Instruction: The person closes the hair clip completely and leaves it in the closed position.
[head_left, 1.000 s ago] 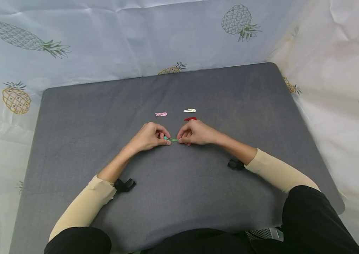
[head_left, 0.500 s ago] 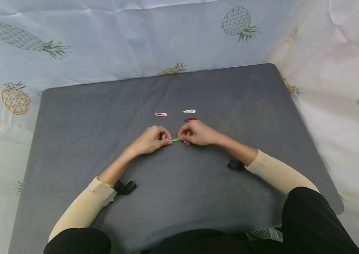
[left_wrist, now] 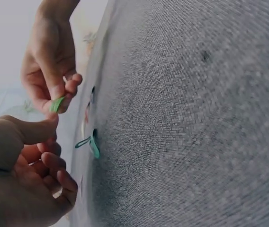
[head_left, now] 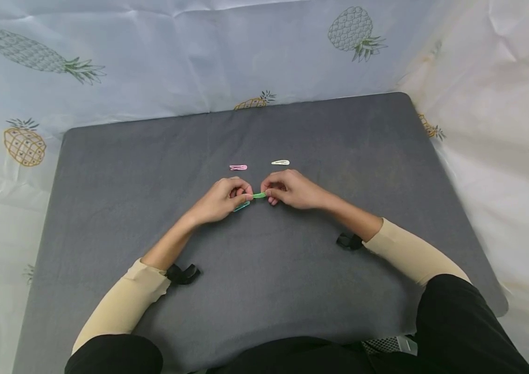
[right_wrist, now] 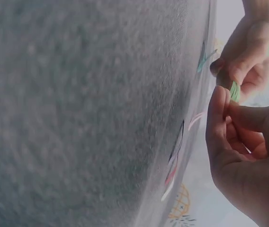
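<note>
A green hair clip (head_left: 259,195) is held between both hands just over the table. My left hand (head_left: 225,197) pinches one end between thumb and fingertips, and my right hand (head_left: 295,190) pinches the other. Most of the clip is hidden by the fingertips. Under the left hand lies a teal hair clip (head_left: 241,206), its two parts spread apart in the left wrist view. Behind the hands are a pink hair clip (head_left: 238,167) and a cream hair clip (head_left: 280,162). In the right wrist view a red hair clip (right_wrist: 171,173) lies by a dark clip (right_wrist: 176,144).
A grey cloth covers the table (head_left: 264,280). White sheeting with printed pineapples (head_left: 161,57) hangs behind the table and along its sides. Black straps (head_left: 182,274) hang at both wrists.
Both hands have shifted slightly away from the body with the green hair clip. The teal clip now shows apart below the left hand, and the right hand covers the red clip in the head view.
</note>
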A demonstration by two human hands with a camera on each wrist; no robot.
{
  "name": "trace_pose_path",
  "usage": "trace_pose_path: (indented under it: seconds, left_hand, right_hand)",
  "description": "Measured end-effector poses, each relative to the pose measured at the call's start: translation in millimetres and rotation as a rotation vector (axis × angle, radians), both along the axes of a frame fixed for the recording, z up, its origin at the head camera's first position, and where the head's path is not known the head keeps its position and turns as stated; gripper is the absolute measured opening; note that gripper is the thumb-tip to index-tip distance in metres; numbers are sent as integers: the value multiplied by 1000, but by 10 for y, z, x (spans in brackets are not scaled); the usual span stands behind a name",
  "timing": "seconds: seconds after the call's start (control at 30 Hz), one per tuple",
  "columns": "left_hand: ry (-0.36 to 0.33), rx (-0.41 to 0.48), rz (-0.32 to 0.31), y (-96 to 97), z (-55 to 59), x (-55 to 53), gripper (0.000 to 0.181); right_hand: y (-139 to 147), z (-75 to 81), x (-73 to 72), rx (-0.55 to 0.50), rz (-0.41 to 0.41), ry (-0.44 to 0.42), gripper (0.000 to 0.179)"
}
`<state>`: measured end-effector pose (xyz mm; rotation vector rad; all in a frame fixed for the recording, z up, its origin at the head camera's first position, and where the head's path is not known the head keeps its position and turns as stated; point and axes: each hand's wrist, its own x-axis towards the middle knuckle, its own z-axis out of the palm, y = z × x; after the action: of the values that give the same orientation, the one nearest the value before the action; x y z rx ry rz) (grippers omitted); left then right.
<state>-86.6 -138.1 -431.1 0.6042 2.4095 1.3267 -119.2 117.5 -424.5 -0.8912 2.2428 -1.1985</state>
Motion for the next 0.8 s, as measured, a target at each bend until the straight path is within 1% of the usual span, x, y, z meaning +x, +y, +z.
trace_pose_path:
  seconds: [0.1,0.23,0.37,0.5,0.8]
  left_hand:
    - [17,17,16,-9,-1,6,6]
    - [52,48,70,-17,-20,1,5]
    - [102,84,119,-17,-31,-19,6]
    - [134,86,143,-17,-24,-26,7]
    - [136,111,175,-43,-51,-2,10]
  right_hand:
    - [0,32,-4,9,-9,16,12]
    - [11,57,-20,20,-33,16,11]
    - [25,76,-37,-6,-50,-43,10]
    - [26,70,-50,-36,-59,-100,10]
    - [20,27,-64,-114,-75,-197,11]
